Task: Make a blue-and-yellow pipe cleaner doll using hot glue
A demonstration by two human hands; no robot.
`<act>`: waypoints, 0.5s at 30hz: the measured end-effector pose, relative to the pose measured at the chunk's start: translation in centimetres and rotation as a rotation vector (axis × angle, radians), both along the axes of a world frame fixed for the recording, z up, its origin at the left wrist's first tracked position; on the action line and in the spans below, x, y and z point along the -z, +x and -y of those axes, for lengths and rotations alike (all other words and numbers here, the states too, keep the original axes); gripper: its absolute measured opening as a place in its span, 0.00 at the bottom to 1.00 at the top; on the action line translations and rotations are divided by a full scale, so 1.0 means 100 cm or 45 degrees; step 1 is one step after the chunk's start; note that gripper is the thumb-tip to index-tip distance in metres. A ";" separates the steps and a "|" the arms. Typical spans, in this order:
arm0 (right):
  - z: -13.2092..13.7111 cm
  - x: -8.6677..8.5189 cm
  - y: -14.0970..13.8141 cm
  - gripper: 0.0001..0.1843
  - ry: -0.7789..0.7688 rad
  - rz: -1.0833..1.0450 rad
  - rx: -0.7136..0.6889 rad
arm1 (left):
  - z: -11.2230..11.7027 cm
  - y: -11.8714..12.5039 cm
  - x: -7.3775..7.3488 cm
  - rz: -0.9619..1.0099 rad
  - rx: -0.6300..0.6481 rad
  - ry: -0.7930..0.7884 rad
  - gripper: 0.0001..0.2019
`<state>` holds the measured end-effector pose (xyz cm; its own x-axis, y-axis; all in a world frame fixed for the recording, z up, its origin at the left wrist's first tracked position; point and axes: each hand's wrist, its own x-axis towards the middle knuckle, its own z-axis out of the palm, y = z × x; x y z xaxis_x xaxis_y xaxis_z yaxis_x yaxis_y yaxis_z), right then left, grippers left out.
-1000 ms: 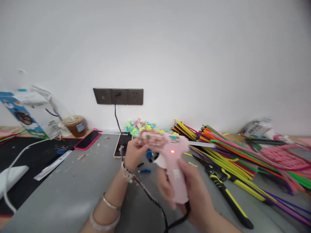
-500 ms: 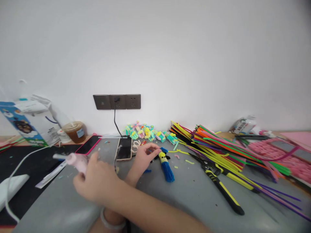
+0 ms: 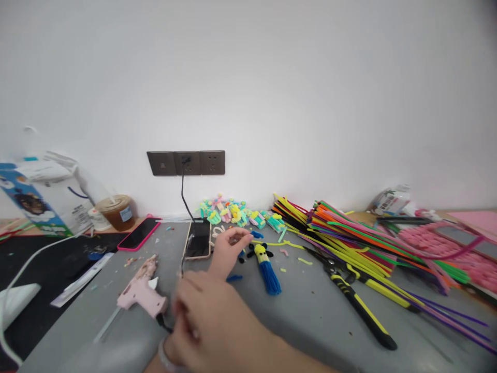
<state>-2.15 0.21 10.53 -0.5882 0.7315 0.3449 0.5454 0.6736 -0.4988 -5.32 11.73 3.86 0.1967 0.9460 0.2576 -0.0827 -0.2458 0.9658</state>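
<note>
A pink glue gun [image 3: 142,292] lies on its side on the grey table [image 3: 310,316], with its black cord running under my right hand [image 3: 205,321]. That hand crosses over my left forearm, just right of the gun's handle, and its fingers are smeared by motion. Farther back my left hand [image 3: 229,247] rests on the table with fingertips pinched together, pointing at a small yellow and blue pipe-cleaner figure [image 3: 266,267]. The fingertips are a short way left of the figure's head. Small blue scraps [image 3: 234,278] lie beside it.
Yellow-handled pliers [image 3: 357,305] and a big heap of coloured pipe cleaners [image 3: 373,243] fill the right. Two phones [image 3: 199,239] [image 3: 140,233], a pile of small finished figures [image 3: 233,211], a coffee cup [image 3: 116,211] and a carton [image 3: 39,194] stand along the wall below a socket strip [image 3: 185,162].
My right hand carried the glue gun from the middle across to the left, laid it on the table and drew back. The left hand set the figure down and stays beside it.
</note>
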 end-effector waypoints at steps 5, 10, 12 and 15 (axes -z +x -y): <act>-0.008 0.012 0.061 0.10 -0.199 0.314 0.337 | -0.005 -0.002 0.000 0.055 -0.065 -0.015 0.12; -0.030 0.039 0.060 0.13 -0.156 0.584 0.431 | -0.004 -0.002 -0.001 0.068 -0.091 -0.026 0.11; -0.035 0.046 0.055 0.13 -0.169 0.599 0.439 | -0.004 -0.003 -0.002 0.064 -0.093 -0.028 0.10; -0.039 0.047 0.052 0.14 -0.242 0.605 0.460 | -0.004 -0.004 -0.002 0.058 -0.094 -0.034 0.10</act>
<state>3.08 4.15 5.84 -0.3491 0.9358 -0.0493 0.9140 0.3285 -0.2383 -5.70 12.14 4.02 0.1148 0.9642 0.2392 -0.1095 -0.2270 0.9677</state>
